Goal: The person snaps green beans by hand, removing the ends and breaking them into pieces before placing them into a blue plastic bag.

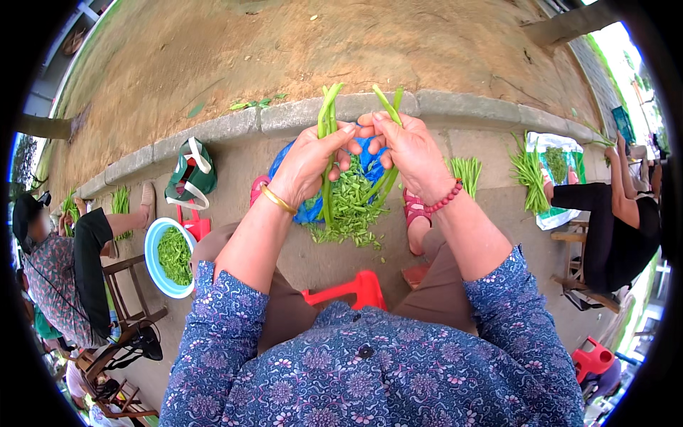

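My left hand (312, 160), with a gold bangle at the wrist, grips a small bunch of long green vegetable stalks (328, 109) held roughly upright. A red bead bracelet circles the wrist of my right hand (408, 147), which pinches a green stalk (385, 102) between thumb and fingers. More stalks (387, 187) hang down below that hand. The fingertips of both hands come close together; whether they touch is unclear. Beneath them, a heap of short green stalk pieces (347, 213) lies on a blue plastic bag (283, 157) and spills onto the pavement.
A bundle of whole stalks (466, 173) lies right of my foot. To my left stand a light blue basin (151, 253) of green pieces and a dark green tote bag (207, 176). A stone kerb (341, 108) runs ahead. People with stalks sit on both sides. A red plastic stool (368, 291) shows beneath me.
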### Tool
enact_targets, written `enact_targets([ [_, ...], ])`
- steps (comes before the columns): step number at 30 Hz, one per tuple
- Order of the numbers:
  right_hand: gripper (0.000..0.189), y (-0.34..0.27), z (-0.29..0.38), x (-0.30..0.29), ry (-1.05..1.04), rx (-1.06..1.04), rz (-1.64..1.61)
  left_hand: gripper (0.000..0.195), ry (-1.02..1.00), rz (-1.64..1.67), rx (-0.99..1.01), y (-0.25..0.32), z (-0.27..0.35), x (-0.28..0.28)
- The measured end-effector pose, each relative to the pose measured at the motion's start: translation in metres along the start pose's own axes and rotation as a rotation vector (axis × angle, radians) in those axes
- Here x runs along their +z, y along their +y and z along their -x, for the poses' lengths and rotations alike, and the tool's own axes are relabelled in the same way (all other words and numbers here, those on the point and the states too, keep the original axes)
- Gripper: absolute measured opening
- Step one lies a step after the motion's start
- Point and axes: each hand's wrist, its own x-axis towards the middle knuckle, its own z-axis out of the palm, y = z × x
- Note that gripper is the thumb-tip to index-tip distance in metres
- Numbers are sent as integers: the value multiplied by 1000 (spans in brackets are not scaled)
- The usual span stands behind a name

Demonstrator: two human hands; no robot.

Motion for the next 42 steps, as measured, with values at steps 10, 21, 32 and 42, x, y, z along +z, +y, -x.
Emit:
enact_targets([
  [10,51,11,-6,8,-217,-176,64,30,27,-3,142,-4,-2,3],
  [21,29,-17,1,13,-77,-133,28,18,-98,266,-41,-3,5,-7],
  [32,12,-9,-5,7,-74,-180,130,20,-141,164,-16,-9,3,-1],
  [42,18,-29,3,-6,-55,-96,147,24,-88,218,-62,-2,4,7],
])
